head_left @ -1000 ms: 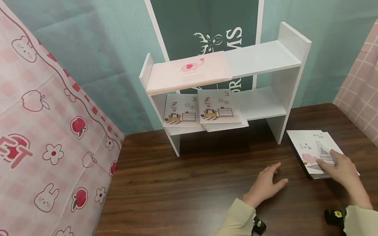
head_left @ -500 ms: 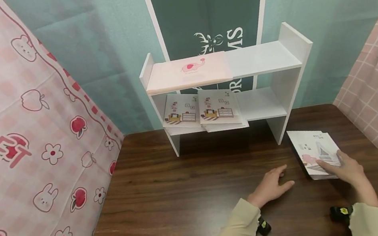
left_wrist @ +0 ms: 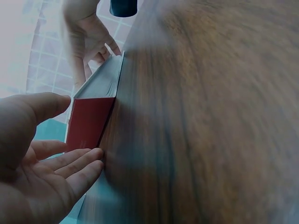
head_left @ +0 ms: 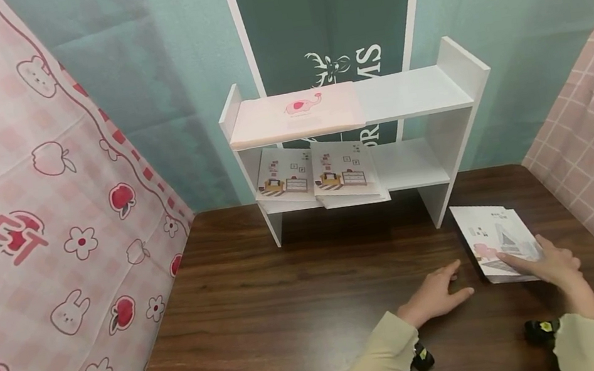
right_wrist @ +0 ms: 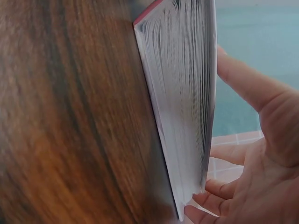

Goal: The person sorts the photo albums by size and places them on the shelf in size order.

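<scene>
A thick white book (head_left: pixel 501 242) lies flat on the brown table at the right, its cover printed with a pink and grey drawing. Its red spine (left_wrist: pixel 88 121) faces the left hand, and its page block (right_wrist: pixel 177 93) shows in the right wrist view. The right hand (head_left: pixel 553 263) holds the book's near right corner, thumb on the cover and fingers curled at the edge. Left of the spine, the left hand (head_left: pixel 435 296) hovers with thumb and fingers spread, apart from the book in the head view.
A white two-tier shelf (head_left: pixel 403 91) stands at the back. Illustrated books (head_left: pixel 345 172) lie in two piles on its lower tier. A pink elephant-printed flat item (head_left: pixel 304 111) covers the top tier's left part. Pink patterned cloths (head_left: pixel 82 241) hang at both sides.
The left hand has moved right, closer to the book's spine. The right hand has slid from the cover toward the right edge, its thumb still on the cover. The book has hardly moved.
</scene>
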The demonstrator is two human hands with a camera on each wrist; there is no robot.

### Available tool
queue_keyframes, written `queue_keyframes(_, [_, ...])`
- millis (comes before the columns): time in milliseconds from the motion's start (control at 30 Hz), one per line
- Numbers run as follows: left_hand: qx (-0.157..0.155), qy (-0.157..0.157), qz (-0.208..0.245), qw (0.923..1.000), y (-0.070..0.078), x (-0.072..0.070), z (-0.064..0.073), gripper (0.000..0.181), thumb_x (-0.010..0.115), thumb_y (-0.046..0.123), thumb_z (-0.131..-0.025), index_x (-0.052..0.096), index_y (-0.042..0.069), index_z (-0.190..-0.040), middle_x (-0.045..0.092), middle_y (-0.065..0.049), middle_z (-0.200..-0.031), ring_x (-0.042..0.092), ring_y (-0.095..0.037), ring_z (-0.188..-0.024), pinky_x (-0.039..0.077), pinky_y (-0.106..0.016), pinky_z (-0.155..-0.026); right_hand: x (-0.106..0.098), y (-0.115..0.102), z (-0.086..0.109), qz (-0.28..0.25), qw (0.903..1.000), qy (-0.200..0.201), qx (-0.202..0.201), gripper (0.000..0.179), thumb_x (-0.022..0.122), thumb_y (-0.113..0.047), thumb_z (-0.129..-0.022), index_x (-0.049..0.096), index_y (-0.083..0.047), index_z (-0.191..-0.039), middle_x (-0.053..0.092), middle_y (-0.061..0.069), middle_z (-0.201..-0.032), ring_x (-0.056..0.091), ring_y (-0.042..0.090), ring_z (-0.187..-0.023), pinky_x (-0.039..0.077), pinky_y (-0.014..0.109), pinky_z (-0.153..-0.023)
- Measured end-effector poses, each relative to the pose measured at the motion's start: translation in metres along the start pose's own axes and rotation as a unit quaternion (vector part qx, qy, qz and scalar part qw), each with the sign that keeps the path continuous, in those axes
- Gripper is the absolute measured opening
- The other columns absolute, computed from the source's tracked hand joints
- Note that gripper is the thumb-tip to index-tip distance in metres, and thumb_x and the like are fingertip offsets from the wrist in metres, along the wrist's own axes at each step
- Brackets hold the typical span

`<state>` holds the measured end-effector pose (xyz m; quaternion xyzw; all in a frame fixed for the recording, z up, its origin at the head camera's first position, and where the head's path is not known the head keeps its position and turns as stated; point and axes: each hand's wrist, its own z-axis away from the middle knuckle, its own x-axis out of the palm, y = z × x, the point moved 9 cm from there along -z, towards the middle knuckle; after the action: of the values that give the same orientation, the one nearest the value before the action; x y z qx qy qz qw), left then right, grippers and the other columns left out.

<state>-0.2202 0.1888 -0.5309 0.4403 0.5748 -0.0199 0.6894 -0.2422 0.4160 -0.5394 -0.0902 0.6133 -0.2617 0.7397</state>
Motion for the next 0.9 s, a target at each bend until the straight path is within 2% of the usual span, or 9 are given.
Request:
queue_keyframes(167, [0.008, -0.01, -0.004, 0.9999, 0.005, 0.004, -0.004, 0.066, 0.051, 0.043, -0.093, 0.029, 0.01, -0.145, 0.042, 0.003, -0.142, 0.049, 0.004, -0.115, 0.031, -0.009, -0.098, 0.001, 0.004, -0.003, 0.01, 0.9998, -0.017, 0.008, 0.114, 0.052, -0.066, -0.08, 0.0, 0.017, -0.138, 0.012, 0.053, -0.126, 0.02, 0.069, -0.107, 0.024, 0.069, -0.082])
queue_keyframes(500, [0.007, -0.044, 0.017, 0.9989, 0.009, 0.018, -0.009, 0.074, 0.051, 0.045, -0.092, 0.022, 0.005, -0.147, 0.038, 0.0, -0.145, 0.045, 0.004, -0.121, 0.028, -0.007, -0.099, 0.003, 0.007, -0.002, 0.017, 0.9992, -0.031, 0.016, 0.116, 0.053, -0.067, -0.078, 0.003, 0.02, -0.136, 0.014, 0.054, -0.125, 0.021, 0.069, -0.107, 0.024, 0.069, -0.082])
queue_keyframes(700, [0.021, -0.054, 0.033, 0.9978, 0.012, 0.02, -0.013, 0.075, 0.052, 0.043, -0.092, 0.017, 0.007, -0.148, 0.032, 0.0, -0.148, 0.043, 0.005, -0.121, 0.027, -0.005, -0.098, 0.004, 0.001, -0.002, 0.022, 0.999, -0.038, 0.012, 0.116, 0.053, -0.067, -0.078, 0.004, 0.021, -0.136, 0.013, 0.053, -0.126, 0.02, 0.07, -0.107, 0.024, 0.07, -0.084])
queue_keyframes(900, [0.018, -0.056, 0.034, 0.9977, 0.012, 0.021, -0.015, 0.076, 0.052, 0.043, -0.092, 0.016, 0.008, -0.148, 0.036, 0.001, -0.146, 0.042, 0.005, -0.121, 0.029, -0.005, -0.097, 0.007, -0.002, -0.001, 0.015, 0.9979, -0.054, 0.033, 0.118, 0.053, -0.069, -0.077, -0.001, 0.019, -0.136, 0.011, 0.053, -0.125, 0.018, 0.069, -0.108, 0.025, 0.07, -0.085])
